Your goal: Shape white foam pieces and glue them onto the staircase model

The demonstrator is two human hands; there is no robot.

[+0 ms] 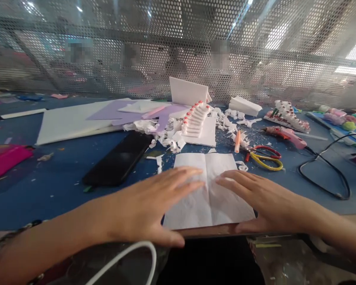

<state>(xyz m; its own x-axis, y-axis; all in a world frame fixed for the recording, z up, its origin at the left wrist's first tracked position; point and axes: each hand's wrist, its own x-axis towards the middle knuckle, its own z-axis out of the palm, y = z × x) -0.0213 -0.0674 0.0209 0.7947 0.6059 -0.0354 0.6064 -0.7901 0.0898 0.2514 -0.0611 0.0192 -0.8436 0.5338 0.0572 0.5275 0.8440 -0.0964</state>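
White paper [210,204] — at table's near edge [215,230].

Between left fingers [184,174] and right fingers [234,187]: free lane over the crease of the paper [207,206]. Ahead of the fingertips: a short flat stretch of paper, then scraps [173,140] and raised model steps [194,122] block forward passage. Ahead-left of left fingers: phone [118,160], low. Ahead-right of right fingers: scissors [253,156], near; glue gun [292,136] beyond. Farther right: looped black cable [326,190]. Bare table [290,178] between cable and scissors allows passage.
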